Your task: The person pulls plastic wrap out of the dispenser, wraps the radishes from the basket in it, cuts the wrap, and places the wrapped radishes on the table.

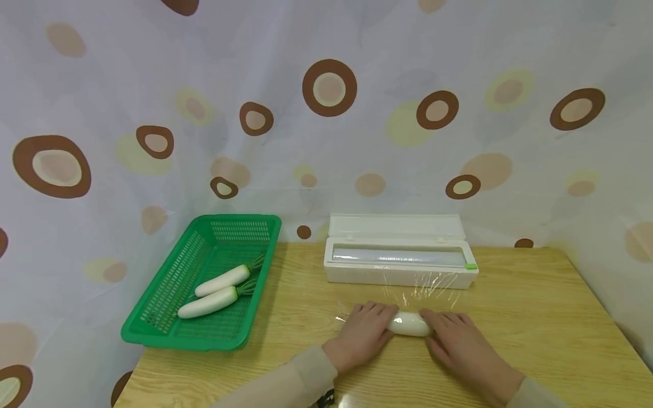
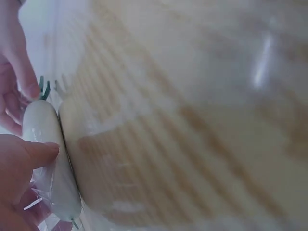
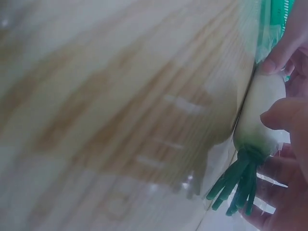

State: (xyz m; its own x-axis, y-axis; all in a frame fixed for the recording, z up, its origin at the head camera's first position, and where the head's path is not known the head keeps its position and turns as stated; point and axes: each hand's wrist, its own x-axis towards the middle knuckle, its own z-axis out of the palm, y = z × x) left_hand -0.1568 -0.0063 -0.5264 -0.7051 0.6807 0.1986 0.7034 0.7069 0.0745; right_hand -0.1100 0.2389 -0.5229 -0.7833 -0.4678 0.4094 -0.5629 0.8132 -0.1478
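Note:
A white radish [image 1: 409, 324] wrapped in clear cling film lies crosswise on the table in front of me. My left hand [image 1: 363, 334] grips its left end, and my right hand [image 1: 463, 344] holds the right end. Both thumbs press on the near side while the fingers reach over the far side. In the right wrist view, green stalks [image 3: 240, 180] stick out of the radish beside my right hand. Wrinkled film [image 1: 427, 285] shows between the radish and a white cling film dispenser [image 1: 357, 276], whose lid stands raised over the roll [image 1: 398, 256].
At the left stands a green plastic basket [image 1: 277, 229] with two more white radishes [image 1: 208, 303] in it, their leafy ends to the right. The wooden table [image 1: 535, 306] meets a patterned curtain [image 1: 377, 153] at the back. A green tag [image 1: 470, 266] marks the dispenser's right corner.

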